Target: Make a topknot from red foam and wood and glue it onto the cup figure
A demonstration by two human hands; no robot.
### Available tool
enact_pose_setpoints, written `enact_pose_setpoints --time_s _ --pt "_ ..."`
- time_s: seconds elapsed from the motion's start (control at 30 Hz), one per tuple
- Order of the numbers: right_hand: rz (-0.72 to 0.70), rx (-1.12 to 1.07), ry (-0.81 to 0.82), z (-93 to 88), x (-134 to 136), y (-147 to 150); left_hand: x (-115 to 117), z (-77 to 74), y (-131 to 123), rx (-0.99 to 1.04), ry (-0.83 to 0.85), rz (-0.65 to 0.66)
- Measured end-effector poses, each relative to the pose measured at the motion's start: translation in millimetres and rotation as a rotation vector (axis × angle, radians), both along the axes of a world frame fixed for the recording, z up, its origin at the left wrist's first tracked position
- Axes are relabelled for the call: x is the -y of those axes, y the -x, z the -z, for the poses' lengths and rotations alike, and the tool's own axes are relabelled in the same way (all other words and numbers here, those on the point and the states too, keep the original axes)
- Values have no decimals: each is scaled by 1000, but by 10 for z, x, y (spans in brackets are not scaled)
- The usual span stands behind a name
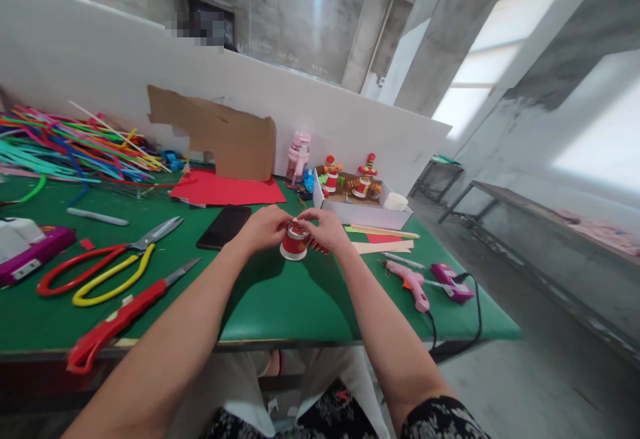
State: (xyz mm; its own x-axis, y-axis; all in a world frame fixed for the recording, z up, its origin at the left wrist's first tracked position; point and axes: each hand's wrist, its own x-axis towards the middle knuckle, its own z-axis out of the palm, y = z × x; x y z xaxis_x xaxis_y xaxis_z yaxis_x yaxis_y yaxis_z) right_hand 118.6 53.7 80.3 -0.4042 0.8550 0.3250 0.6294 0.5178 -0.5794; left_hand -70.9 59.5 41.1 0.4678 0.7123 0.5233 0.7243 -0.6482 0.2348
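Note:
A small red paper cup [294,245] with a white rim stands rim-down on the green table in front of me. From its right side sticks out a coiled, striped arm [318,246], partly behind my fingers. My left hand [267,227] is closed at the cup's upper left, thumb and fingers pinched near the top. On the other side, my right hand [326,229] is closed over the top right of the cup. Whatever small part sits between the fingertips is mostly hidden.
On the left lie scissors [131,247], a red-handled knife [127,315] and pipe cleaners [75,145]. A phone [223,227] and red paper [235,189] lie behind my left hand. A box [345,213] holds finished-looking cup figures [364,185]. A pink glue gun [411,282] lies right.

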Motion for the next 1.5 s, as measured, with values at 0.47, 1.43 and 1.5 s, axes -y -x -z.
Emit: enact_pose_setpoints --time_s 0.47,1.43,1.5 --pt "464 -653 134 697 209 -251 24 -64 53 206 -172 7" --pt "-12 173 -26 282 -15 -68 127 -57 -64 -59 -171 211" --pt "-3 186 -34 277 -6 -53 138 -63 -88 -52 -161 227"
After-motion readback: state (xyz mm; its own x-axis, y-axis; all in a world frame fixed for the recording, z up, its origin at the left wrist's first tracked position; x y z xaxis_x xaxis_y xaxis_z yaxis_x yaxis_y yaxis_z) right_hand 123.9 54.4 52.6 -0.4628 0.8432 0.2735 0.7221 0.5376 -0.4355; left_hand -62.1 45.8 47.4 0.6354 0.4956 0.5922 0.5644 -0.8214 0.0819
